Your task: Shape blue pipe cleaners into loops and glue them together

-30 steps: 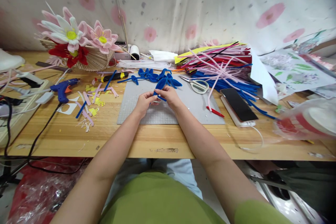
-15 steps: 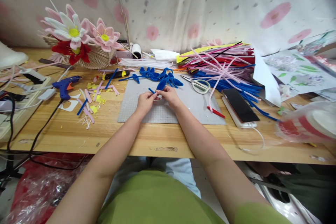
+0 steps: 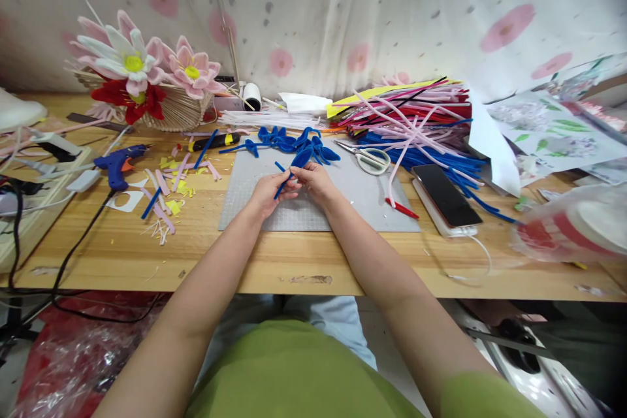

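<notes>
Both my hands meet over the grey cutting mat (image 3: 353, 206) and pinch one blue pipe cleaner (image 3: 296, 162). My left hand (image 3: 268, 192) grips its crossed loose ends. My right hand (image 3: 316, 181) holds the base of its looped, petal-shaped part, which points away from me. Just beyond my fingers, at the mat's far edge, lies a pile of finished blue loops (image 3: 294, 141).
Scissors (image 3: 368, 158), a red pen (image 3: 401, 208) and a phone (image 3: 444, 195) lie to the right, with a heap of pipe cleaners (image 3: 416, 124) behind. To the left are a blue glue gun (image 3: 119, 163), cut scraps (image 3: 169, 186) and a basket of pipe-cleaner flowers (image 3: 147, 81).
My hands stay in place on the mat. The pipe cleaner's loose ends have shifted in my left fingers and now cross, one end pointing down towards me.
</notes>
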Demonstrator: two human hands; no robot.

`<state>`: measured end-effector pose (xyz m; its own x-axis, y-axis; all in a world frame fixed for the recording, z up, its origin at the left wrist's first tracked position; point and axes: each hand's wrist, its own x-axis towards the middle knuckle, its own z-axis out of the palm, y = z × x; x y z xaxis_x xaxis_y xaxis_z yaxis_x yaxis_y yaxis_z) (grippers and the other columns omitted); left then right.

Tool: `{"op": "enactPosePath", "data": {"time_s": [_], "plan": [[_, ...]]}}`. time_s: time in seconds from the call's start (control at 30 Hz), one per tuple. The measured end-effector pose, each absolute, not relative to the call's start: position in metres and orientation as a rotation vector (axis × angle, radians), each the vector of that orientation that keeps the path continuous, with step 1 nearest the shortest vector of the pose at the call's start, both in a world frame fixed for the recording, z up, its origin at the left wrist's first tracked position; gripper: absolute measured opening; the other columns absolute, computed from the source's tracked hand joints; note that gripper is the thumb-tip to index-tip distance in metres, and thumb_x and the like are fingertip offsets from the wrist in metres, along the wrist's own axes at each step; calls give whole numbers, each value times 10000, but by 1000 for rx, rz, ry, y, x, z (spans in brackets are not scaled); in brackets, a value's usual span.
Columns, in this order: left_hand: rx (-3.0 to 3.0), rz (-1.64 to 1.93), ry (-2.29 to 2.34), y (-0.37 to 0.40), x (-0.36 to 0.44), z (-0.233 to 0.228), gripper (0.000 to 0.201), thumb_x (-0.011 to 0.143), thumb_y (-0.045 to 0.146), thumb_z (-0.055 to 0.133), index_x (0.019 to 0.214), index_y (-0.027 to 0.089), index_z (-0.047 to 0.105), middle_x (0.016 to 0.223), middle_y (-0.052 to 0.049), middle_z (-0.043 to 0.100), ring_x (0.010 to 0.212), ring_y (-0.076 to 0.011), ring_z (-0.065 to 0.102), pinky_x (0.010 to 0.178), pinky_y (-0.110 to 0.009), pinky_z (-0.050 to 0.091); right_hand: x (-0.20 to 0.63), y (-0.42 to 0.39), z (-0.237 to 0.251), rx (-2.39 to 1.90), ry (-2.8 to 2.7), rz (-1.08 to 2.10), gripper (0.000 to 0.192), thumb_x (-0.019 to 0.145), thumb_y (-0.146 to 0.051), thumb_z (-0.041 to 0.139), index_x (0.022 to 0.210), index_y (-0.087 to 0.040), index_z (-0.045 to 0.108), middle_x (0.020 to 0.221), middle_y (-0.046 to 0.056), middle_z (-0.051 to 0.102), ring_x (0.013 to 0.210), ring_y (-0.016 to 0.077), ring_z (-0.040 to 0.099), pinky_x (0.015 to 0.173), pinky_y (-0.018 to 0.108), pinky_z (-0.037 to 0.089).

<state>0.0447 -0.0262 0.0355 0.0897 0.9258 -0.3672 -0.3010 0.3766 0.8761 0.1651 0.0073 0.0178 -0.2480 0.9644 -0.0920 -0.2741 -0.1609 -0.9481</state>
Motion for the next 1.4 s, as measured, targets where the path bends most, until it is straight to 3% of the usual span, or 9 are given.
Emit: {"op": "enactPosePath", "data": {"time_s": [0.13, 0.23, 0.43, 0.6, 0.73, 1.0, 1.17, 1.4], "plan": [[1102, 1221, 1537, -27, 46, 28, 347, 661, 456, 676, 816, 151, 616, 748, -43, 624, 645, -140, 602, 630, -267, 462, 162, 8, 17, -995, -943, 1492, 308, 477, -354, 740, 618, -164, 544, 487, -71, 435, 428, 34, 288, 417, 213, 228], [1462, 1440, 1778, -32, 45, 27, 408, 649, 418, 701, 969, 195, 581, 972, -59, 604, 779, -151, 588, 724, -271, 435, 158, 8, 17, -1044, -842, 1419, 296, 504, -348, 723, 615, -172, 512, 476, -80, 388, 429, 36, 280, 415, 216, 224], [1869, 1383, 1681, -36, 46, 30, 151, 747, 299, 627, 887, 245, 651, 1023, -76, 634, 1032, -232, 520, 914, -319, 351, 152, 4, 17, -1078, -807, 1382, 281, 519, -343, 704, 607, -179, 494, 492, -69, 402, 450, 47, 299, 429, 224, 248], [1698, 1481, 1589, -31, 46, 26, 127, 719, 309, 649, 822, 263, 708, 953, -67, 680, 981, -237, 565, 950, -337, 339, 149, 3, 18, -1055, -824, 1408, 276, 519, -350, 695, 591, -182, 488, 499, -62, 416, 450, 46, 282, 432, 223, 244], [1465, 1521, 1567, -28, 48, 22, 115, 664, 299, 690, 763, 248, 717, 863, -47, 698, 892, -212, 599, 862, -320, 403, 150, 2, 17, -1054, -879, 1408, 281, 510, -363, 697, 634, -177, 528, 552, -51, 477, 466, 45, 303, 448, 219, 254], [908, 1242, 1237, -18, 43, 22, 176, 558, 227, 734, 689, 123, 679, 600, -23, 650, 560, -103, 580, 599, -233, 445, 160, 3, 20, -1036, -1162, 1355, 300, 524, -413, 705, 591, -166, 548, 527, -51, 475, 497, 60, 346, 499, 228, 264], [792, 1113, 1123, -20, 39, 28, 159, 541, 159, 748, 650, 104, 646, 593, -20, 624, 541, -93, 581, 636, -256, 480, 168, 8, 23, -1040, -1392, 1409, 328, 573, -460, 679, 643, -161, 563, 572, -36, 499, 548, 80, 393, 552, 241, 304], [630, 1265, 1167, -18, 41, 32, 105, 632, 128, 690, 663, 120, 590, 586, 3, 586, 541, -75, 561, 703, -280, 508, 164, 10, 17, -1088, -1752, 931, 218, 763, -376, 522, 645, -194, 526, 655, -9, 512, 655, 123, 424, 645, 263, 322]]}}
